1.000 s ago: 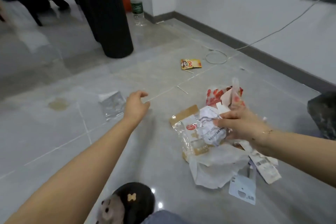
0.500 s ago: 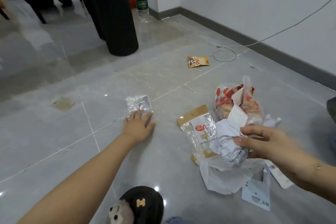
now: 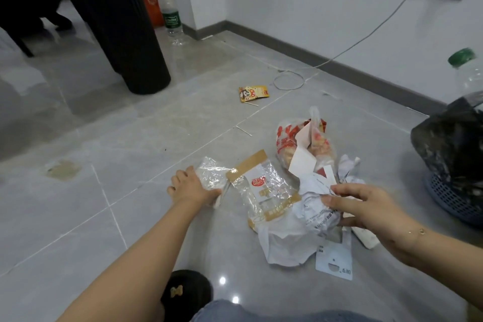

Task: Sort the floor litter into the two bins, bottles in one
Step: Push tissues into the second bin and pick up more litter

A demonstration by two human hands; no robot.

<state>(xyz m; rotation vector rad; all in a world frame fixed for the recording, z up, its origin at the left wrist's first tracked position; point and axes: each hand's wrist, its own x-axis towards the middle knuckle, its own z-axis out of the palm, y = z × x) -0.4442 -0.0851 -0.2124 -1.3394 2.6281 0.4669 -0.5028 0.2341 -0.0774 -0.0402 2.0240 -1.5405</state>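
A pile of litter lies on the grey floor: a clear wrapper with brown bands (image 3: pixel 264 188), crumpled white paper (image 3: pixel 311 206), a red-printed plastic bag (image 3: pixel 300 144) and a white tag (image 3: pixel 334 261). My left hand (image 3: pixel 192 187) grips a clear crinkled wrapper (image 3: pixel 211 174) at the pile's left edge. My right hand (image 3: pixel 366 206) pinches the crumpled white paper. A yellow snack packet (image 3: pixel 253 93) lies farther off. A clear bottle with a green label (image 3: pixel 171 15) stands by the far wall. A blue mesh bin with a black liner (image 3: pixel 454 165) at the right holds a green-capped bottle (image 3: pixel 467 70).
A black ribbed column (image 3: pixel 122 26) rises at the back left, with an orange bag (image 3: pixel 149 0) behind it. A white cable (image 3: pixel 290 78) loops on the floor under the wall. My dark slipper (image 3: pixel 185 293) and knee are at the bottom. A brown stain (image 3: pixel 62 170) marks the left tile.
My left hand reached the clear wrapper, took hold of it and dragged it right up against the pile. My right hand stayed on the crumpled paper. The view swung right, showing the bin.
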